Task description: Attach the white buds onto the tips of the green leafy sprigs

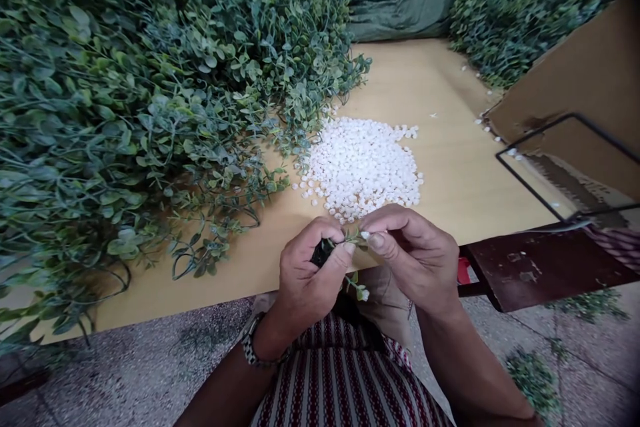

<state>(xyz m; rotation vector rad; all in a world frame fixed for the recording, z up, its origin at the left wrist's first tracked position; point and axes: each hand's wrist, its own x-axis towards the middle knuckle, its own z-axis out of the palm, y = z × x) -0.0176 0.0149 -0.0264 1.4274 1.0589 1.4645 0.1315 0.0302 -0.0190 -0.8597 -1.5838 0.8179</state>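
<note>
My left hand (307,273) is closed around a small green artificial sprig (350,239) with a dark stem end, held just over the near edge of the wooden table (440,100). My right hand (415,250) pinches the sprig's tip, where a small white bead shows between thumb and forefinger. A second twig with a white bead (361,292) hangs below the hands. Just beyond the hands lies a heap of small white beads (363,163).
A big pile of green artificial foliage (130,93) covers the table's left side, another pile (520,7) sits far right. A green cloth (395,7) lies at the back. A cardboard sheet (585,80), a wire frame (550,167) and a dark stool (540,267) are at right.
</note>
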